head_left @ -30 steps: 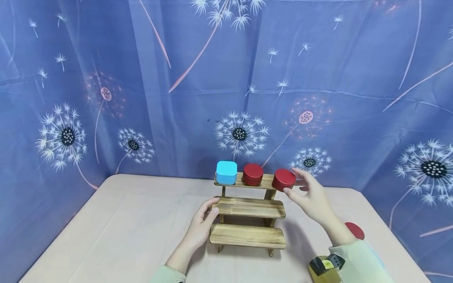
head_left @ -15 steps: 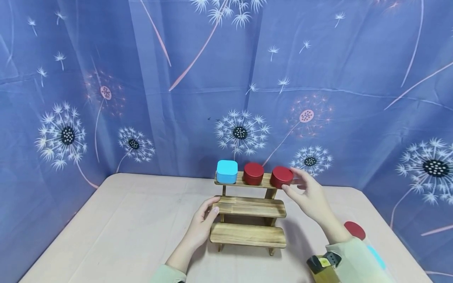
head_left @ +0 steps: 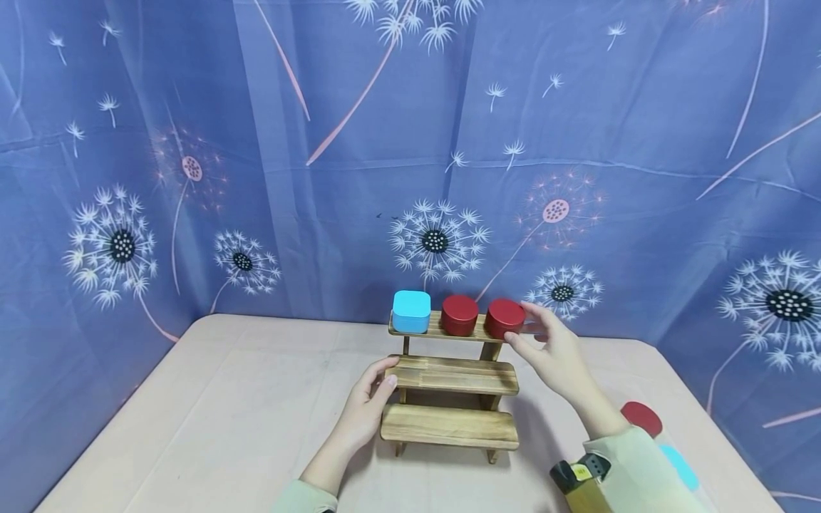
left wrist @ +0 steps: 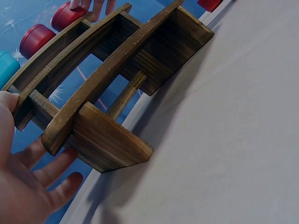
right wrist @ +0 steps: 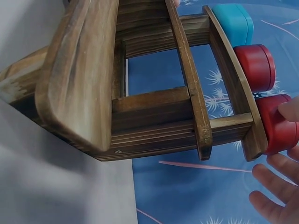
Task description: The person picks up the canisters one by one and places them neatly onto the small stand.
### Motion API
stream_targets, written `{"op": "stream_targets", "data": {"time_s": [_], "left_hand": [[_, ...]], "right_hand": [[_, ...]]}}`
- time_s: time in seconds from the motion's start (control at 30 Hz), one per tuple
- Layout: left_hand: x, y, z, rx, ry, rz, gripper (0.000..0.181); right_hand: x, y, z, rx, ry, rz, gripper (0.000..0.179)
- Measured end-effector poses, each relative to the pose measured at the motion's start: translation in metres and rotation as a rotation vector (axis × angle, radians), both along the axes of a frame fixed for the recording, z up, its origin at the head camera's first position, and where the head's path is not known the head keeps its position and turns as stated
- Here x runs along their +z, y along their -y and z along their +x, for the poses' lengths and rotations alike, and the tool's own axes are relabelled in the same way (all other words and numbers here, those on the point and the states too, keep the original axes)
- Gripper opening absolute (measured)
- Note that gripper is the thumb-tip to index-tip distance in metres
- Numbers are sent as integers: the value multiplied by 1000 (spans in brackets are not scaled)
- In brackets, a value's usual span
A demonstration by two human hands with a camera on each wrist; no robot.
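Observation:
A three-tier wooden display stand [head_left: 449, 375] stands on the table. My left hand [head_left: 360, 407] grips the left end of its middle tier, thumb on top as the left wrist view shows. On the top tier sit a blue square-sided tin [head_left: 412, 312], a round red tin [head_left: 459, 315] and, at the right end, a second round red tin [head_left: 504, 319]. My right hand [head_left: 556, 358] holds that right-end tin between thumb and fingers. In the right wrist view the thumb [right wrist: 290, 109] lies against the tin's side, while the other fingers spread below it.
Right of the stand, another round red tin [head_left: 641, 419] and a blue item [head_left: 678, 467] lie on the table, partly behind the right sleeve. A yellowish object [head_left: 586, 496] shows under the right wrist. Blue dandelion-print cloth [head_left: 333, 235] hangs behind the table.
My right hand has slid the right-end red tin leftward and slightly up, onto the top tier and closer to the middle tin. The left hand keeps its place on the stand.

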State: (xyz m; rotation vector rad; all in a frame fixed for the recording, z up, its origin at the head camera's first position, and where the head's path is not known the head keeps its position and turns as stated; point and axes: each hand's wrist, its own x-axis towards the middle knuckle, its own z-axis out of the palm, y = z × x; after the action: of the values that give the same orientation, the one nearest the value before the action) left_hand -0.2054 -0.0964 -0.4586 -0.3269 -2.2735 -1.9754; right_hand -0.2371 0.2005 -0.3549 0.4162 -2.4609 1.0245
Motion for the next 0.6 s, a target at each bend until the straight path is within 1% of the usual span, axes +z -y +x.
{"op": "stream_targets", "data": {"time_s": [0.17,0.37,0.5,0.6], "left_hand": [[0,0,-1,8,-10,-14,35],[0,1,-1,7,-5,-8,36],[0,1,-1,10,-9,-8,36],[0,0,1,4,-4,-11,36]], "right_hand": [[0,1,-1,11,12,-1,59],[-5,0,1,34,35,-8,62],[-7,-2,6,47,43,-9,63],[-10,-5,12,60,51,-6,63]]}}
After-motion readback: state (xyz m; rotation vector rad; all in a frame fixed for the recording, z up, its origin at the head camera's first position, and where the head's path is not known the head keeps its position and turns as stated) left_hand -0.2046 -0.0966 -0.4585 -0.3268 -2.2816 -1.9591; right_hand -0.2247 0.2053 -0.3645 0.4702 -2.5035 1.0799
